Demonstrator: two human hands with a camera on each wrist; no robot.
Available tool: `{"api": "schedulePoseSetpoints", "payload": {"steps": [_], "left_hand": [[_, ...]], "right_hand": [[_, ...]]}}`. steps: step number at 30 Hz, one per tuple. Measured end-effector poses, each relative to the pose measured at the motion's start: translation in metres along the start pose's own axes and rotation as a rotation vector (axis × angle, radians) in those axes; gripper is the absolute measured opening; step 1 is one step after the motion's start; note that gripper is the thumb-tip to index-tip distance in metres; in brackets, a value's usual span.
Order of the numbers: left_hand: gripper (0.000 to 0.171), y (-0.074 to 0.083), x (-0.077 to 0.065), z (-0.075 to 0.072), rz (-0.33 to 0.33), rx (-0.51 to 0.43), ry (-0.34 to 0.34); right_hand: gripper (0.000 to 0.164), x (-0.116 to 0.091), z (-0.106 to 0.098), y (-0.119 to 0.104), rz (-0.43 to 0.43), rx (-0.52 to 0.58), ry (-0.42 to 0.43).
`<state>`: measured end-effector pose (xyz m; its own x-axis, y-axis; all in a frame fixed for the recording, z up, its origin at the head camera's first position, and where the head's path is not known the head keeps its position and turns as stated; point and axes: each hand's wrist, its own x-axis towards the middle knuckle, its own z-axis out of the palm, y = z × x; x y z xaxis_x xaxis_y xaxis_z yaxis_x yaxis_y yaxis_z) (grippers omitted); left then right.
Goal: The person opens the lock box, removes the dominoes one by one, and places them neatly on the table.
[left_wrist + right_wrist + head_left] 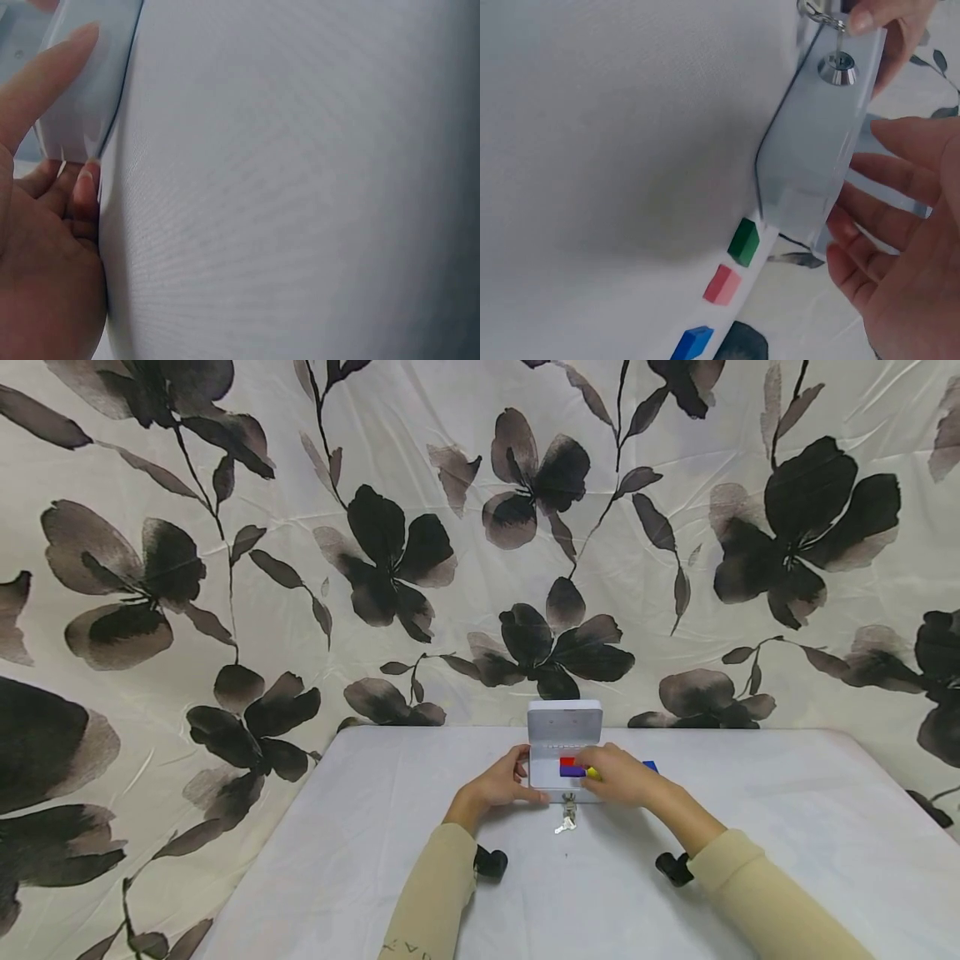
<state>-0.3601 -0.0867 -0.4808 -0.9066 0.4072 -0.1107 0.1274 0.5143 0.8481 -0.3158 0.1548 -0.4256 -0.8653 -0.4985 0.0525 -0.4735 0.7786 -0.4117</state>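
A small white cash box [544,771] stands with its lid [565,723] raised. My left hand [504,779] grips its front left corner, the thumb [64,64] on the front wall and the other fingers against the side. Inside lie a red block [567,761], a purple block [572,772] and a yellow block [593,773]. Over the box's right side, my right hand [618,777] reaches in, its fingertips beside the yellow block. Its fingers are spread and only slightly bent in the right wrist view. Keys [566,820] hang from the front lock [838,69].
To the right of the box, a green block [744,241], a pink block [722,285] and a blue block [692,343] lie in a row on the white tabletop [360,860]. A flower-printed cloth [465,577] hangs behind the table.
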Motion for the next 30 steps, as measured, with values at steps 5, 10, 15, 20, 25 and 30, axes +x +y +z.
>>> {"api": "schedulePoseSetpoints", "payload": {"steps": [5,10,15,20,25,30], "left_hand": [[0.093,0.000,-0.001,0.000,0.009,0.003,0.001],[0.092,-0.001,0.000,-0.001,0.023,0.012,0.004],[0.091,-0.003,0.001,-0.001,0.034,0.010,-0.001],[0.091,-0.003,0.000,-0.001,0.035,-0.006,-0.004],[0.091,-0.002,0.000,-0.001,0.030,-0.011,-0.002],[0.091,-0.001,0.000,-0.002,0.024,-0.008,-0.006]], "right_hand": [[0.024,0.007,0.003,-0.004,0.041,-0.092,0.002],[0.022,0.015,0.008,-0.007,0.054,-0.139,0.000],[0.023,0.020,0.013,-0.008,0.084,-0.142,0.016],[0.032,0.023,0.017,-0.010,0.111,-0.099,0.027],[0.037,0.025,0.019,-0.012,0.136,-0.026,0.012],[0.028,0.032,0.020,-0.013,0.116,0.035,0.010]]}}
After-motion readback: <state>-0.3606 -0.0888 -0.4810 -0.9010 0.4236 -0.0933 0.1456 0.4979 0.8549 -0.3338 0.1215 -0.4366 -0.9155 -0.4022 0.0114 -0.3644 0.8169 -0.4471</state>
